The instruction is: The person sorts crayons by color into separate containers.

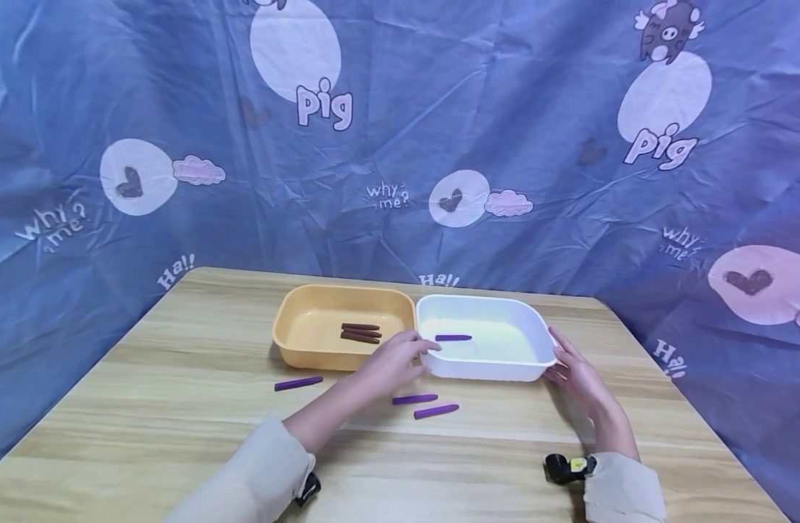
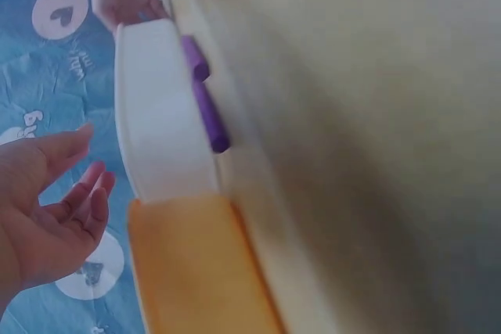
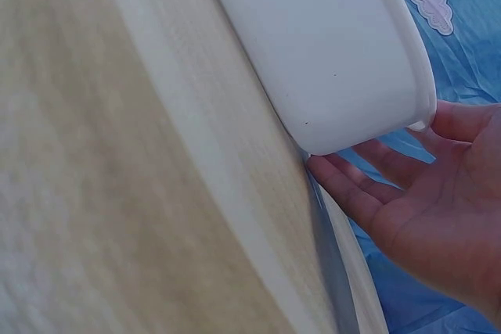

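Note:
A white plastic bin (image 1: 487, 369) stands right of an orange bin (image 1: 321, 359), their sides meeting. My right hand (image 1: 583, 381) holds the white bin's front right corner, thumb at the rim and fingers against its lower side in the right wrist view. Over the front left corner hovers my left hand (image 1: 396, 361), fingers loosely bent with nothing between them in the left wrist view. One purple crayon (image 1: 453, 338) lies inside the white bin. Three brown crayons (image 1: 360, 333) lie together in the orange one.
Two purple crayons, a rear one (image 1: 415, 399) and a front one (image 1: 437, 412), lie on the wooden table (image 1: 478, 465) before the white bin. Another purple crayon (image 1: 298, 383) lies before the orange bin. A blue printed cloth (image 1: 386, 145) hangs behind the table.

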`<state>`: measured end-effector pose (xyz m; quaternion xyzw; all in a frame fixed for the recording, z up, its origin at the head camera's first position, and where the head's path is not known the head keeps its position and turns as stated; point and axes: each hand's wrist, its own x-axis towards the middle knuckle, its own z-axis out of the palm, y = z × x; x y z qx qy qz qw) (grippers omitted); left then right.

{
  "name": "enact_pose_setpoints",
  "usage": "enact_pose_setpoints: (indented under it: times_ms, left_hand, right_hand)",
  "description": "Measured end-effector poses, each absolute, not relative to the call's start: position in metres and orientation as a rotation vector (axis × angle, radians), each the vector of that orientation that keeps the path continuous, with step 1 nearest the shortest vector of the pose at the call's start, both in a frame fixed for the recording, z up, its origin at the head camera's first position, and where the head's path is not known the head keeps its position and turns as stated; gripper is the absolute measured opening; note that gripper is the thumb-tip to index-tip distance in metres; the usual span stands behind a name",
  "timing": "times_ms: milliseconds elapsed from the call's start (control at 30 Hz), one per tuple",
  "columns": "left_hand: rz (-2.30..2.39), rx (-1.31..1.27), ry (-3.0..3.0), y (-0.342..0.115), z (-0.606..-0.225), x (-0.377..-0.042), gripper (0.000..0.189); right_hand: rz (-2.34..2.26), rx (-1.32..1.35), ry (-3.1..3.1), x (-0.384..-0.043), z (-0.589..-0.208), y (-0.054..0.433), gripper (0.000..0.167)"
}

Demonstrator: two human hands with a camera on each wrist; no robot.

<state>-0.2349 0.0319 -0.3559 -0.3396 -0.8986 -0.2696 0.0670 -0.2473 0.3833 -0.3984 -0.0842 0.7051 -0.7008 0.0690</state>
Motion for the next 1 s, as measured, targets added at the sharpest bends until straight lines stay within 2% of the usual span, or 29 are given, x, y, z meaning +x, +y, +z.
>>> enact_pose_setpoints:
  times_ms: [233, 567, 1000]
  left_hand:
    - [-0.814, -1.014, -2.799, 0.024, -0.369, -0.225, 0.033]
    - [-0.802, -1.191, -2.912, 0.012, -0.380, -0.229, 0.034]
    - [-0.728, -1.264, -2.929, 0.010, -0.393, -0.238, 0.031]
  right_hand:
    - [-2.118, -0.256, 2.114, -0.247, -0.399, 0.384, 0.057]
    - [-2.110, -0.258, 2.123, -0.247, -0.399, 0.383, 0.057]
    - [-2.111, -0.260, 2.112, -0.247, -0.398, 0.383, 0.057]
